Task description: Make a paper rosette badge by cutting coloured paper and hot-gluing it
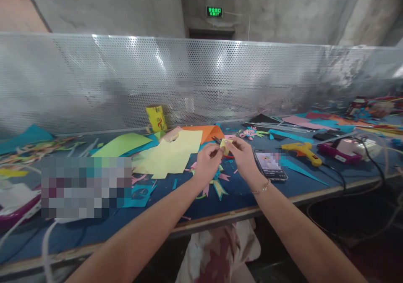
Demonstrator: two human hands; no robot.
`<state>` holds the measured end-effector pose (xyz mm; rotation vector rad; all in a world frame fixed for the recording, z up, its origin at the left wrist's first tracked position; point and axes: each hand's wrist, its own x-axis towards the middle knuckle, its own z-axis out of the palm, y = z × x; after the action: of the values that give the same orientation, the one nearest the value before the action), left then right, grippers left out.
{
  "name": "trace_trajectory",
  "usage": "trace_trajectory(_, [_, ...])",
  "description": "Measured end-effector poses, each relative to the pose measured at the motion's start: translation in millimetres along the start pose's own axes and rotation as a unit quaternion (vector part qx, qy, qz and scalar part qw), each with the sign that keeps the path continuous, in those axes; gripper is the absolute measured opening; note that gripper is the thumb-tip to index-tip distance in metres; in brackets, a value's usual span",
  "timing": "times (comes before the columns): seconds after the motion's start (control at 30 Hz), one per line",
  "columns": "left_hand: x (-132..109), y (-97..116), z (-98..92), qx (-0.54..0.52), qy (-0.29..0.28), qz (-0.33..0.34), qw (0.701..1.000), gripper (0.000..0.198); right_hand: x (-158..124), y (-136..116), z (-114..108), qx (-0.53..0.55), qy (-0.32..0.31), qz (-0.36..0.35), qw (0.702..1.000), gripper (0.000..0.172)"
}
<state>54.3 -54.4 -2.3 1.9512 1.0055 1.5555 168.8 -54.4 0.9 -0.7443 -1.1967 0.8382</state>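
Right hand has headroom; perforated screen blocks ahead.

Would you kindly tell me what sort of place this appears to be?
Probably a craft workshop: the long blue table bears cut coloured paper and a yellow glue gun, and a green exit sign on the bare wall hints at a public or commercial building.
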Motion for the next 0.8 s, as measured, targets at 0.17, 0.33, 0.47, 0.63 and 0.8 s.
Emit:
trace_trajectory(0.17, [-0.7,2.4,-1.1,0.000,-0.009,-0.008,1.000,0.027,1.2,0.4,-0.9,-0.028,0.012,-0.010,0.999,0.023])
trace_trajectory(0.33, [-0.7,4.2,-2.0,0.003,-0.015,-0.019,1.000,0.028,-0.1,-2.0,0.0,-0.055,0.007,-0.001,0.998,0.027])
trace_trajectory(0.47, [-0.6,4.4,-2.3,0.006,-0.009,-0.031,0.999,0.029,-0.8,-4.6,-0.1,-0.052,-0.007,0.015,0.998,0.029])
trace_trajectory(0.63, [-0.9,3.2,-2.3,0.008,-0.015,-0.039,0.999,0.029,0.3,-2.8,-3.0,-0.071,0.000,-0.001,0.997,0.027])
trace_trajectory(0.8, [0.1,1.8,-1.9,0.012,-0.017,-0.050,0.999,0.029,-0.7,4.0,0.3,-0.103,-0.010,-0.007,0.995,0.030])
